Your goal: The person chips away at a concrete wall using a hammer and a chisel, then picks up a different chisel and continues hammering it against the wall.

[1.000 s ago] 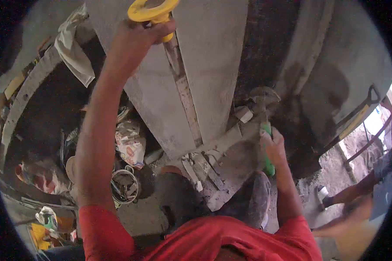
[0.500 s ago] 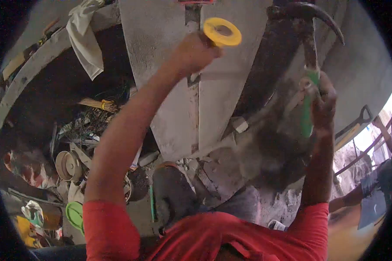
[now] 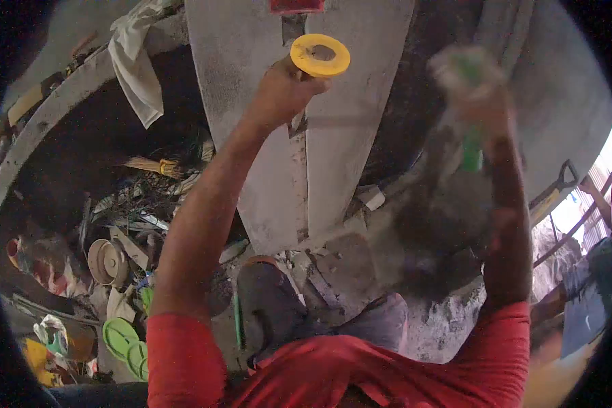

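My left hand (image 3: pixel 282 95) is closed round the shaft of a tool below its round yellow guard (image 3: pixel 320 55), in front of the pale wall slab (image 3: pixel 241 115). What lies under the guard is mostly hidden by my fingers. On the right my right hand (image 3: pixel 479 98) is raised and smeared by motion. It is wrapped round the green handle (image 3: pixel 472 151) of a hammer-like tool, whose head cannot be made out now. A dark groove (image 3: pixel 296 153) runs down the slab between the two hands, nearer the left one.
A white cloth (image 3: pixel 136 64) hangs over a curved ledge at the upper left. Bundled sticks (image 3: pixel 153 165), a round pan (image 3: pixel 107 262) and green lids (image 3: pixel 120 336) lie at the left. Rubble (image 3: pixel 306 268) is by my knees. Another person's blue clothing (image 3: pixel 585 306) shows at the right.
My right hand has moved up with the green-handled tool, and its metal head is no longer distinct. My left hand and the yellow guard have shifted slightly left in view.
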A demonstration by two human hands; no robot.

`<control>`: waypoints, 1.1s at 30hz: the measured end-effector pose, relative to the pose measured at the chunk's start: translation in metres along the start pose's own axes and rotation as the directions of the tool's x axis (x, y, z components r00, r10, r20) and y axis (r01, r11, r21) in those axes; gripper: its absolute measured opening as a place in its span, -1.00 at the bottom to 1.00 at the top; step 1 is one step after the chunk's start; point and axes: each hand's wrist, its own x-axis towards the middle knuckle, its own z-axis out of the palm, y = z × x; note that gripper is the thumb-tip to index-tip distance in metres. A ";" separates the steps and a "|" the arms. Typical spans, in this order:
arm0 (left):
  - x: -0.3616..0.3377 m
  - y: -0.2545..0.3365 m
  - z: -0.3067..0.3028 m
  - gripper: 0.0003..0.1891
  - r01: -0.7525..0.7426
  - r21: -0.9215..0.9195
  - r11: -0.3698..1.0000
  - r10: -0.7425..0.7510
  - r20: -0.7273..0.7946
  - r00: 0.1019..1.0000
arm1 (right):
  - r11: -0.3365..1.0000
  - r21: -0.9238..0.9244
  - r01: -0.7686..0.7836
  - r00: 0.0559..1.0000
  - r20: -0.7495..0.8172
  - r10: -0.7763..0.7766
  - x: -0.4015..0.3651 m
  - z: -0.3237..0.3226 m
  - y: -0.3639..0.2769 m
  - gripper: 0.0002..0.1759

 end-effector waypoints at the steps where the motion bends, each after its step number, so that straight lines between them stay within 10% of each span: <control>1: -0.002 0.001 -0.003 -0.54 -0.012 0.033 0.999 0.011 0.018 1.000 | 0.979 -0.174 0.106 0.981 0.182 -0.073 -0.003 0.015 0.011 -0.65; 6: -0.013 0.019 -0.014 -0.56 0.108 0.014 0.994 -0.109 0.128 0.986 | 0.916 -0.327 0.233 0.934 0.336 -0.118 0.002 0.000 -0.014 -0.63; 9: -0.011 0.007 -0.007 -0.57 0.035 -0.110 0.993 -0.029 0.062 0.998 | 0.789 -0.294 0.540 0.835 0.067 -0.547 0.018 -0.019 -0.009 -0.66; 11: -0.011 -0.003 -0.004 -0.58 0.025 -0.128 0.991 -0.019 0.050 0.999 | 0.914 -0.395 0.091 0.992 -0.041 -0.117 0.026 -0.040 -0.015 -0.67; 12: -0.012 -0.008 -0.002 -0.58 0.029 -0.132 0.991 -0.022 0.053 0.998 | 0.918 0.351 -0.186 0.943 -0.197 0.267 0.024 -0.027 -0.033 -0.67; 13: -0.013 -0.016 0.000 -0.59 0.012 -0.192 0.981 -0.005 0.038 0.999 | 0.919 0.346 -0.190 0.944 -0.193 0.268 0.016 -0.023 -0.026 -0.67; 15: -0.019 -0.010 -0.005 -0.60 -0.009 -0.252 0.968 0.012 0.011 1.000 | 0.923 -0.118 0.365 0.925 -0.070 -0.374 -0.003 -0.006 -0.003 -0.66; 19: -0.027 0.005 -0.011 -0.60 -0.025 0.035 0.999 0.023 0.050 0.999 | 0.959 -0.270 0.085 0.919 0.393 0.030 -0.022 0.010 -0.016 -0.72; 25: -0.008 -0.015 0.001 -0.59 -0.076 -0.075 0.994 0.077 0.013 0.997 | 0.748 -0.488 0.451 0.882 0.114 -0.457 0.032 -0.043 0.001 -0.74; 27: -0.006 -0.016 0.004 -0.60 -0.075 -0.134 0.988 0.080 0.032 0.996 | 0.958 0.064 0.279 0.954 -0.131 -0.269 0.051 -0.054 -0.010 -0.72; 29: -0.005 -0.017 0.003 -0.62 0.006 -0.014 1.000 -0.006 0.045 0.999 | 0.777 0.618 0.119 0.975 -0.222 0.027 0.060 -0.057 -0.020 -0.69; 30: -0.006 -0.015 0.004 -0.62 0.010 -0.021 1.000 -0.009 0.044 0.999 | 0.781 0.613 0.116 0.976 -0.217 0.026 0.046 -0.043 -0.018 -0.69; 33: -0.008 -0.012 -0.001 -0.64 -0.087 -0.066 0.994 0.087 -0.001 0.996 | 0.907 -0.303 0.291 0.942 0.257 -0.216 -0.027 0.023 0.002 -0.64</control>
